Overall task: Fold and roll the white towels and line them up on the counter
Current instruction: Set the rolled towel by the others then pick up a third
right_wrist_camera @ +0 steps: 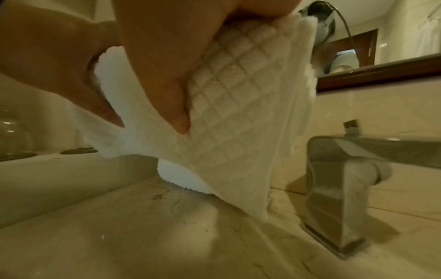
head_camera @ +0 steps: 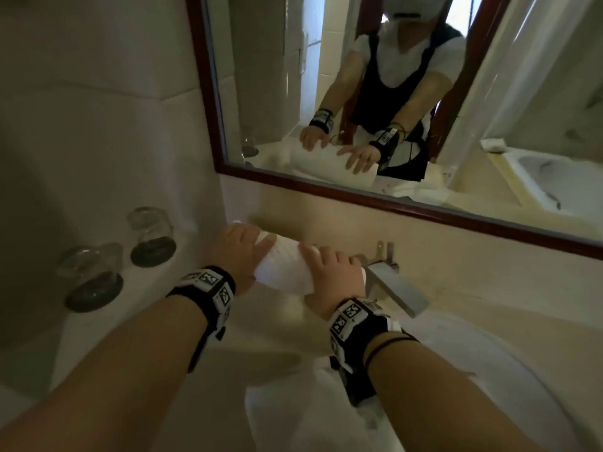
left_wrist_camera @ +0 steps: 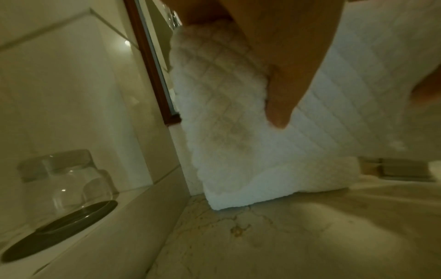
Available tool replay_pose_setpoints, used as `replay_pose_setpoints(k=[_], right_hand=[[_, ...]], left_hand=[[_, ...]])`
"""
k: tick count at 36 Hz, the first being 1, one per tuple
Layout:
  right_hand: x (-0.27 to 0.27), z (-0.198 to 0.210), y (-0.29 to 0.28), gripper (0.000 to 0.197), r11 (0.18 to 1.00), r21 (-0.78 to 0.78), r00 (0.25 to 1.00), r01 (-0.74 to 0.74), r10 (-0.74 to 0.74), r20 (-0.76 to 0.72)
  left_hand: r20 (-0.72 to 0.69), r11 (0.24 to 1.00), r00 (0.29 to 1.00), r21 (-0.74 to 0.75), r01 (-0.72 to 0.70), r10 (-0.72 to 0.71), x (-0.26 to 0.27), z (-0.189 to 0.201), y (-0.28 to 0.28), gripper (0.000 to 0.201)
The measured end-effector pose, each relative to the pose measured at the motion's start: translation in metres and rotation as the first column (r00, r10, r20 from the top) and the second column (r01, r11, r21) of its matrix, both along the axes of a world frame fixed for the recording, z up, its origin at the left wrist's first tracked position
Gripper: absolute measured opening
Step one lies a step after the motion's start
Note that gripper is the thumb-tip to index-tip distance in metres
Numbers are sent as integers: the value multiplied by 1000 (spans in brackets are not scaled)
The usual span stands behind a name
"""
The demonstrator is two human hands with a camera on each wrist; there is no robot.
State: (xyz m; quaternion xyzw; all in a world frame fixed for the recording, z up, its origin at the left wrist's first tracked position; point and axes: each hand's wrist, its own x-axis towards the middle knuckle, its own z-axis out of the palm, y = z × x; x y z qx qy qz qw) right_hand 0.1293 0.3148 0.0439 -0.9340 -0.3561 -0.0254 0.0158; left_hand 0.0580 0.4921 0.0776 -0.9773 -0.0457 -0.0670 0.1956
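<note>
My left hand [head_camera: 239,252] curls its fingers [head_camera: 264,244] over one end of the rolled white towel [head_camera: 287,265], thumb [left_wrist_camera: 279,105] underneath; my right hand [head_camera: 332,275] pinches the other end the same way. The roll hangs just above the counter [head_camera: 261,324], with the faucet [head_camera: 391,282] close at 3 o'clock, the mirror [head_camera: 391,203] at 12, and two upturned glasses [head_camera: 120,256] at 9. Bare counter lies toward 6.

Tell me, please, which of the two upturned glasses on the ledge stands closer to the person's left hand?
The far glass, nearer the mirror, is closer to the left hand; the other glass stands nearer the camera.
</note>
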Motion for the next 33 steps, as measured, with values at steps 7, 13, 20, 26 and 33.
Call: replay_pose_setpoints(k=[7, 13, 20, 26, 33], right_hand=[[17, -47, 54, 85, 995, -75, 997, 73, -71, 27], [16, -98, 71, 62, 997, 72, 986, 33, -44, 161], [-5, -130, 68, 39, 975, 221, 969, -7, -48, 243], [-10, -118, 58, 50, 989, 150, 991, -12, -7, 130], [-16, -118, 40, 81, 995, 65, 997, -73, 72, 22]], left_hand=[[-34, 995, 999, -98, 24, -27, 33, -56, 47, 99], [-29, 966, 997, -253, 58, -67, 32, -127, 73, 106], [6, 961, 997, -264, 80, -81, 5, -157, 73, 63], [-161, 982, 986, -190, 11, -42, 10, -130, 69, 112], [-395, 976, 913, -219, 18, -106, 15, -104, 51, 101]])
